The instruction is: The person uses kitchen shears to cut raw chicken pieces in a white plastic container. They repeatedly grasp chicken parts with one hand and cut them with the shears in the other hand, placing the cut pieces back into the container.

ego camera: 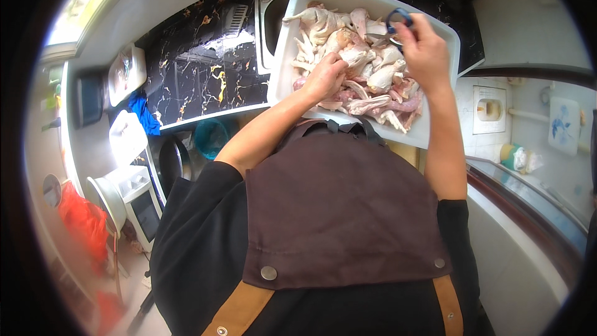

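Observation:
A large white plastic tub holds a heap of raw poultry pieces, with legs, feet and necks among them. My left hand reaches over the tub's near left part, its fingers curled on a pale piece of poultry in the middle of the heap. In my right hand, above the right side of the heap, is a pair of scissors with dark blue handles. Their metal blades point left, over the meat; how far apart they are is unclear.
Under the tub lies a black marbled countertop, with a steel sink partly covered by the tub. A white container and a blue cloth are at the counter's left end. Below is a teal basin.

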Demonstrator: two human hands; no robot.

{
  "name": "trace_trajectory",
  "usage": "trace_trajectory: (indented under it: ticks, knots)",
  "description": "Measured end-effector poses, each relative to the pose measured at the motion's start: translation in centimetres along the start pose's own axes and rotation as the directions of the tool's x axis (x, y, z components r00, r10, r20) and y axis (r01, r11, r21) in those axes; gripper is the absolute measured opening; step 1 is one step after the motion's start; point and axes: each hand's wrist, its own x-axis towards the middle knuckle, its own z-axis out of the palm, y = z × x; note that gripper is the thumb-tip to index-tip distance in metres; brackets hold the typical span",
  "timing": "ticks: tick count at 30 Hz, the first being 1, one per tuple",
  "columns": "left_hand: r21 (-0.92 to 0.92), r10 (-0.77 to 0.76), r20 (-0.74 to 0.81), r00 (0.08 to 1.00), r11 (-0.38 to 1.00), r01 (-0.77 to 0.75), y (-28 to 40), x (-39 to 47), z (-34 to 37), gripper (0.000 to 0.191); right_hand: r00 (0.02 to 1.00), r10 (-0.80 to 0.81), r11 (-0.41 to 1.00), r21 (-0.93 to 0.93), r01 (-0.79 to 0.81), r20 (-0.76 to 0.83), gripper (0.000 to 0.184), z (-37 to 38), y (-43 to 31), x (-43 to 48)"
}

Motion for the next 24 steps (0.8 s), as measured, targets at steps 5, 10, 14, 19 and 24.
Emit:
trace_trajectory:
  ticks: [5,10,14,19,24]
  knots:
    - [0.077,-0.097,-0.019,0.995,0.992,0.098,-0.9,-0.3,1.4,0.013,0.979,0.006,0.975,-0.217,0.040,0.205,0.023,7.4,3.0,-0.6]
    - [0.092,-0.052,-0.051,0.997,0.994,0.057,-2.4,-1.0,1.4,0.009,0.991,-0.064,0.987,-0.138,0.080,0.122,0.024,3.2,-1.1,2.1]
    - [0.087,0.007,0.017,1.000,0.996,-0.008,-2.0,-0.8,1.3,0.009,0.961,-0.152,0.966,-0.171,0.195,0.233,0.022,4.0,-1.9,2.2]
    - [0.140,-0.025,0.143,0.989,0.990,0.005,-1.5,-0.8,1.4,0.009,0.931,-0.202,0.953,-0.157,0.258,0.304,0.020,7.5,1.8,1.1]
    - [0.133,-0.016,0.097,0.995,0.991,0.003,-2.3,-1.3,1.5,0.009,0.967,-0.106,0.982,-0.129,0.139,0.232,0.021,2.3,-1.5,3.0]
